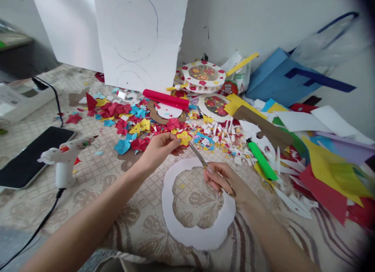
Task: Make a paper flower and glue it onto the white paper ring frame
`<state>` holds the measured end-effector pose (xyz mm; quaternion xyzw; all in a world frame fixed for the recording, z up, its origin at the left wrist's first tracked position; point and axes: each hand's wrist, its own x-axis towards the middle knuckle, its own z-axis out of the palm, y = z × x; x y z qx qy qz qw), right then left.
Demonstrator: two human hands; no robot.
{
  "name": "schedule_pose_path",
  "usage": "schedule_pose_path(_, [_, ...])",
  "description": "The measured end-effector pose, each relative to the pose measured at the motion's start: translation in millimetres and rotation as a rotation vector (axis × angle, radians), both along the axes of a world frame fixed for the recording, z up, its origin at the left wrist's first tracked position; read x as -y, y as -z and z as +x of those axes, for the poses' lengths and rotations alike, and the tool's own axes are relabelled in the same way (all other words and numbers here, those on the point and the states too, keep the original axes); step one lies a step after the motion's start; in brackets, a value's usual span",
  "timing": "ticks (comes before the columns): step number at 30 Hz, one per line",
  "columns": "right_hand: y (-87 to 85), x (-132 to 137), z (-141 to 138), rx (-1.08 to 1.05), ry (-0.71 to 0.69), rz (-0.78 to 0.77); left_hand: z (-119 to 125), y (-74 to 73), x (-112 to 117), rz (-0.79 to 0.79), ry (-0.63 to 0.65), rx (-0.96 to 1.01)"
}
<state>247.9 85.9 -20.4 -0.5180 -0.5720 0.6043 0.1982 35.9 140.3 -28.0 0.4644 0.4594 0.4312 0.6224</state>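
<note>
Between the fingertips of my left hand (164,148) is a small paper flower (184,138), yellow with a red edge. My right hand (224,178) grips a pair of scissors (199,154) by the handles, blades pointing up and left. The blade tips are close to the flower's lower right edge; whether they touch it I cannot tell. Under the right hand lies a white scalloped paper ring (171,221), flat on the patterned tablecloth (140,209).
A hot glue gun (64,166) stands at left by a black phone (35,157). Loose paper flowers (117,110) and scraps fill the middle. A green box cutter (263,161) and coloured paper sheets (331,166) lie at right. Behind are a white board (140,38) and a blue bag (278,77).
</note>
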Motion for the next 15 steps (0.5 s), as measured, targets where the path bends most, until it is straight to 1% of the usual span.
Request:
schedule_pose_path(2, [-0.4,-5,8,0.049,-0.006,0.04,-1,2.5,-1,-0.021,-0.004,0.035])
schedule_pose_path(4, [0.2,-11,18,0.164,0.006,0.158,-2,4.4,-3,-0.056,-0.005,0.055])
schedule_pose_path(7, [2.7,-20,34,0.479,0.0,0.409,-3,5.6,-4,-0.094,0.007,0.07])
schedule_pose_path(9, [3.8,-25,44,0.715,-0.012,0.511,-3,5.7,-4,-0.093,0.006,0.061])
schedule_pose_path(12, [1.0,-28,55,0.97,-0.008,0.588,-4,5.9,-6,-0.07,-0.016,0.019])
schedule_pose_path(15, [-6.2,-27,64,1.074,-0.012,0.599,-5,7.0,-7,-0.05,-0.02,-0.002])
